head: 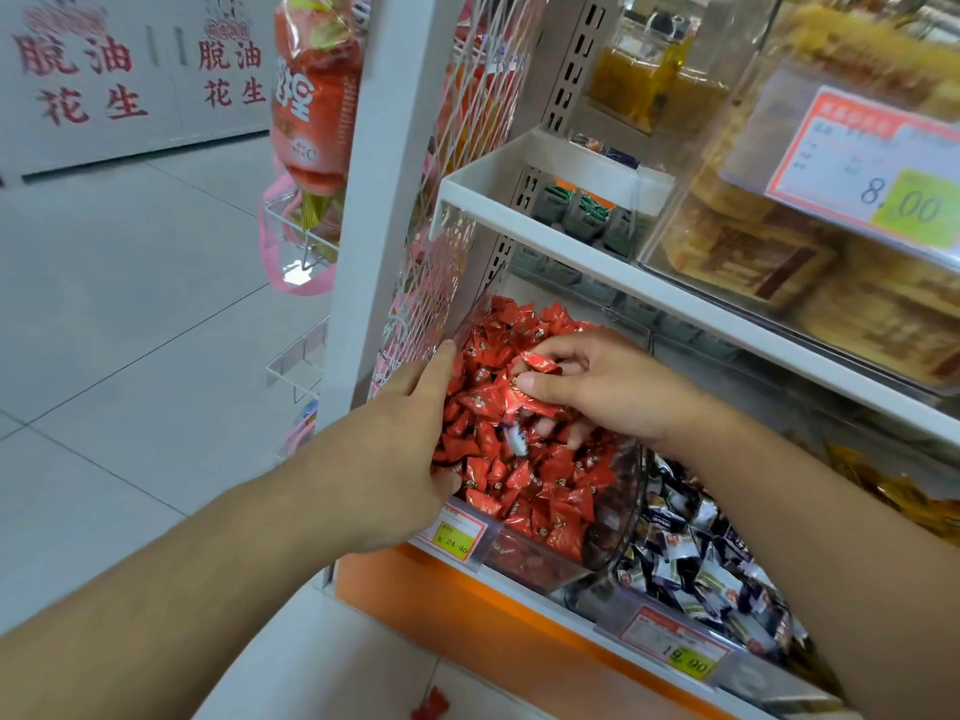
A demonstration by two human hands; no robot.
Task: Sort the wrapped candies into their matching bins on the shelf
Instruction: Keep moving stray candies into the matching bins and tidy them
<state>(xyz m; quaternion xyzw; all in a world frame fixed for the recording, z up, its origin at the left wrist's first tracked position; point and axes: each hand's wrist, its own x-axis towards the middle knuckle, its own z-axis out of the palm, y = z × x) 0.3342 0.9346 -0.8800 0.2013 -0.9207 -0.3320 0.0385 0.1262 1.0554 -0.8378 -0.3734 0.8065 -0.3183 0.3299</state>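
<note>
Both hands are in the red candy bin [524,558]. Right hand [597,387] pinches a red candy [540,362] in a closed grip; left hand [410,433] cups the heap, open. A pale stray wrapper [516,440] sits mid-pile: lift only that, probably for the dark-wrapper bin [691,558] alongside.

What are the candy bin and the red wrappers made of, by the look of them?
Bin: clear hard plastic, probably acrylic; the candies show through its glossy front wall. Red wrappers: thin metallic-looking foil or film, crinkled and catching bright glints.
</note>
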